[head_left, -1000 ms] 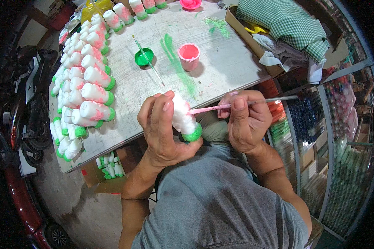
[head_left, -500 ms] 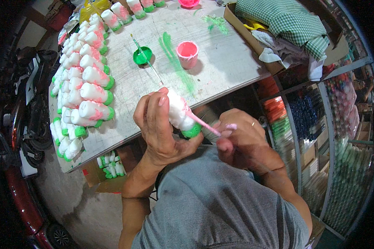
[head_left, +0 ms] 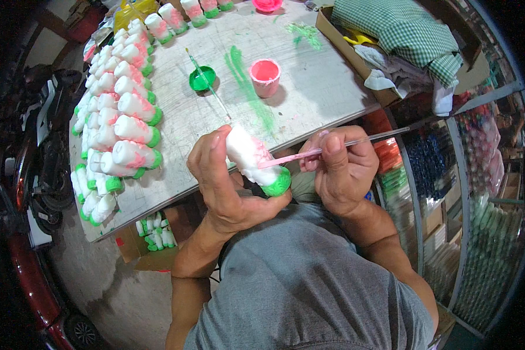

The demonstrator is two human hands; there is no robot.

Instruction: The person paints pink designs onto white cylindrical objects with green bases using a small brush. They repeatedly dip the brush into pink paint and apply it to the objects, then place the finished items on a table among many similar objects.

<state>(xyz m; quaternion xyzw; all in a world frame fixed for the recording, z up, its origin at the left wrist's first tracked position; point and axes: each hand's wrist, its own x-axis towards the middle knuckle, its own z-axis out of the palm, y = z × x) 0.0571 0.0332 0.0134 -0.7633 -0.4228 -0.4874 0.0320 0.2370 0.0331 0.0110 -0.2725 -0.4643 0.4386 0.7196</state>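
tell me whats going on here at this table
A person in a grey shirt holds a green-ended white piece in the left grip. The right grip holds a slim brush, its pink tip at the piece's side, where there is pink colour. On the table stand a pink cup and a green dish with another brush lying across it. Many similar pieces crowd the table's left side.

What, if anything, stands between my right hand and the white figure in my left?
Nothing visible blocks it; only the brush in your right hand spans the gap, its pink tip apparently touching the white figure above its green base. Your left hand holds the figure.
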